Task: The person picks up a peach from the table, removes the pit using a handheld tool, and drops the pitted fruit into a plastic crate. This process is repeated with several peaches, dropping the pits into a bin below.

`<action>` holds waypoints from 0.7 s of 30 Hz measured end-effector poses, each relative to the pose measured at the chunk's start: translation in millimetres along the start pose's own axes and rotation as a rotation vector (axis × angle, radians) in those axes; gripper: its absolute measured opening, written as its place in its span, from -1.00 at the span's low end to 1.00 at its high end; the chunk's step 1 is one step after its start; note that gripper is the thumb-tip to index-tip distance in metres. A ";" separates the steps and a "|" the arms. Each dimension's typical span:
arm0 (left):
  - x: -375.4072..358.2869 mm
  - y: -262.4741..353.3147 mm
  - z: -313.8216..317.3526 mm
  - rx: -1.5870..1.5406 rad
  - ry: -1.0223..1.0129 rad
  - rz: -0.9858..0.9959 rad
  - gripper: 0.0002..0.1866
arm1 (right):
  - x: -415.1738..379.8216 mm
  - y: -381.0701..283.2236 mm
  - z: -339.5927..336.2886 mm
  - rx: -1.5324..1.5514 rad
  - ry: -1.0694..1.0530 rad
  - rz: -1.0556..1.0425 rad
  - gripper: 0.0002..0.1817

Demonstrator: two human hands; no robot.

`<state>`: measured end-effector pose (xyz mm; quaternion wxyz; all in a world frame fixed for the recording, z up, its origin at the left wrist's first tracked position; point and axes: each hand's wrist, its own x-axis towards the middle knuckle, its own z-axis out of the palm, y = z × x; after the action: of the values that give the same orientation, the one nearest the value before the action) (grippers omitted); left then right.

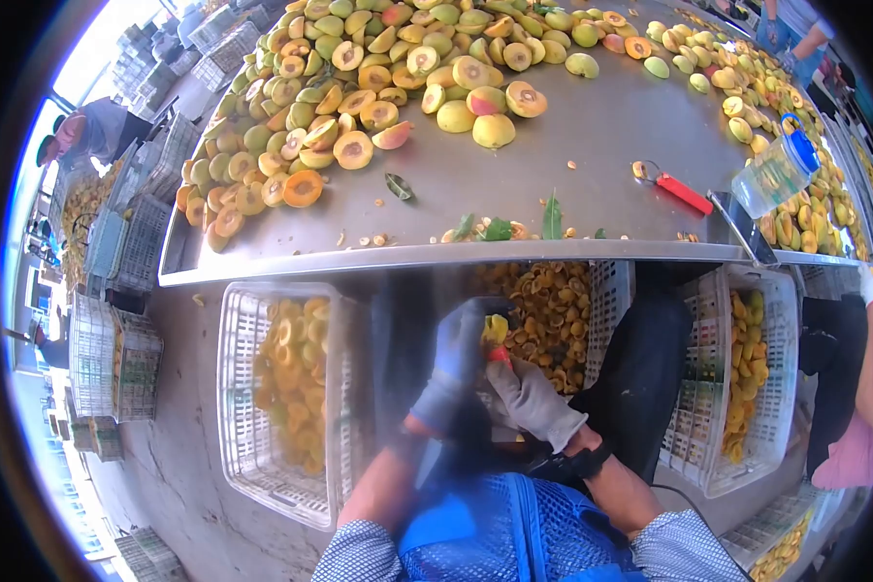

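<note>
My left hand (450,351), in a blue-grey glove blurred by motion, is closed at a yellow peach half (496,328). My right hand (535,400), in a pale glove, is wrapped round a tool with a red handle (498,355); its working end is hidden against the fruit. Both hands meet above my lap, below the table edge. Just beyond them, a crate holds many pieces of cut peach (553,325). A similar red-handled tool (685,194) with a metal loop lies on the metal table (592,126).
Halved peaches (354,107) are heaped on the table's far left side, with loose leaves (552,217) near its edge. A blue-lidded container (776,175) stands at right. White crates (335,407) (713,388) flank my legs. Another person's gloved hand (871,284) is at far right.
</note>
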<state>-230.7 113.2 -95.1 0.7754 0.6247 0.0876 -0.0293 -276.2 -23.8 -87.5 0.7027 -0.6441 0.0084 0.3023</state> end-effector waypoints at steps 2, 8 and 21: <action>0.2 7.9 -3.8 0.139 -0.187 -0.060 -0.55 | -4.3 0.2 -0.3 -0.081 -0.024 -0.075 -0.46; 8.6 26.5 -2.1 0.307 -0.390 -0.196 -0.62 | -15.4 -1.1 2.3 0.224 -0.080 0.221 -0.52; 13.3 28.4 1.8 0.404 -0.310 -0.047 -0.57 | -19.0 -28.2 16.8 0.194 -0.003 0.342 -0.50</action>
<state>-213.1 118.5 -69.6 0.6379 0.7529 -0.0255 -0.1599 -285.8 -16.1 -51.6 0.6998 -0.5622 0.1456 0.4160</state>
